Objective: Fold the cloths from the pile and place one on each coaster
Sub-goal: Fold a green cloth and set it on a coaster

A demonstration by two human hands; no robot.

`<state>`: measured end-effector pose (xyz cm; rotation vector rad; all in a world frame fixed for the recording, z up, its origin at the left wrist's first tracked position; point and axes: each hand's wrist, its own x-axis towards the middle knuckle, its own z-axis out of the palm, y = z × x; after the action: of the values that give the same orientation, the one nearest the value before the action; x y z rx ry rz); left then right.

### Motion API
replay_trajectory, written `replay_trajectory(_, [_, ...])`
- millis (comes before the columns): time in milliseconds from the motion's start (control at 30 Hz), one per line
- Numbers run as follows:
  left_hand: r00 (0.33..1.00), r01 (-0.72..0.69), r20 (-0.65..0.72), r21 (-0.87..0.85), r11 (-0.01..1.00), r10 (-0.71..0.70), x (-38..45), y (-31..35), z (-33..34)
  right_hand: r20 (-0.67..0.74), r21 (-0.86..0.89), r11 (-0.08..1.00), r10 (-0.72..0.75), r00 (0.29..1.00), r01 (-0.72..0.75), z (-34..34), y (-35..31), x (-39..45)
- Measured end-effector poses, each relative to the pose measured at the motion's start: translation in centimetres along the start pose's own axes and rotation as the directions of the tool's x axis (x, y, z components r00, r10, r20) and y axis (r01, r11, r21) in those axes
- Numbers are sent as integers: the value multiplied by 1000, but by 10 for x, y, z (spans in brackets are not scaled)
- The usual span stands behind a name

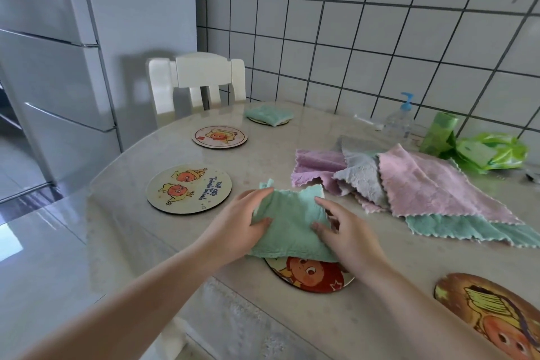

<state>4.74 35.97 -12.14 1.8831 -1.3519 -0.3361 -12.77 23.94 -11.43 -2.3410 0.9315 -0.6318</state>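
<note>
Both hands hold a folded green cloth (289, 222) over the near round coaster (312, 276), which peeks out below it. My left hand (242, 228) grips the cloth's left edge, thumb on top. Along the right edge my right hand (347, 237) pinches it. To the right lies the pile of cloths (423, 184): purple, grey, pink and green. A second folded green cloth (268, 114) sits on the far coaster (283, 123). Two bare coasters lie at the left (188, 188) and beyond it (219, 136). One more coaster (491, 310) is at the bottom right.
The beige table (292, 316) stands against a tiled wall. A white chair (198, 82) is at its far side. A pump bottle (401, 123), a green roll (438, 134) and a green bag (491, 152) sit at the back right. A fridge (58, 67) is at the left.
</note>
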Motion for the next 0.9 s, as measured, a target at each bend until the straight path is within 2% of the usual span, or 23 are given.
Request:
replay_trajectory(67, [999,21,-22,-157,987,-24,3,-3,0,-32,91,996,-3,999,5,3,-4,2])
replay_trajectory(167, [993,81,-40,-423,902,-107,8,-4,-6,-49,264,965,20,999,-6,7,-15,11])
replay_trajectory(367, [968,143,-83,-597,789,-238,41,-24,-44,18,514,851,114,993,-108,24,-36,58])
replay_trajectory(433, [958,165,-75,-647,744,-278,60,-35,-58,72,629,760,153,986,-163,36,-40,82])
replay_trajectory(500, [944,207,-60,-659,723,-325,85,-48,-73,138,726,651,179,974,-222,47,-48,109])
replay_trajectory(667, [926,252,-67,-622,742,-371,157,-90,-109,238,762,573,187,953,-302,72,-66,187])
replay_trajectory(900, [923,265,-140,-443,856,-358,253,-141,-149,302,686,650,154,941,-327,104,-85,286])
